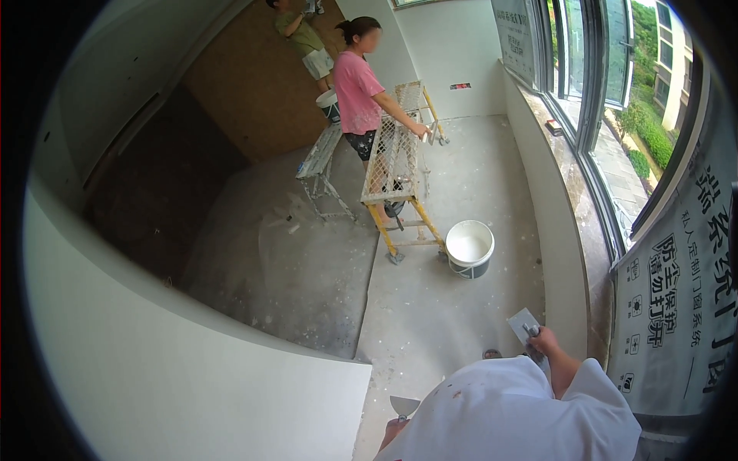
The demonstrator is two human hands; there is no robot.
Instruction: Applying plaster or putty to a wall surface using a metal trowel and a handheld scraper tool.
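At the lower edge, my left hand point(395, 427) is closed around a putty knife point(404, 405) with a flared blade, close to the end of the low white wall. My right hand point(546, 341) grips the handle of a flat rectangular plastering trowel point(524, 324), held out over the floor near the window wall. My white shirt hides part of the left arm. Ahead of me on the floor stands a bucket point(471, 266) with a white inside and a dark outer wall.
A yellow-framed mesh work platform point(392, 154) stands beyond the bucket. Beside it is a person in pink point(360, 88); another person point(307, 46) is farther back. A spattered bench point(319, 154) sits left. White half-wall point(192, 361) borders my left; window ledge point(565, 173) my right.
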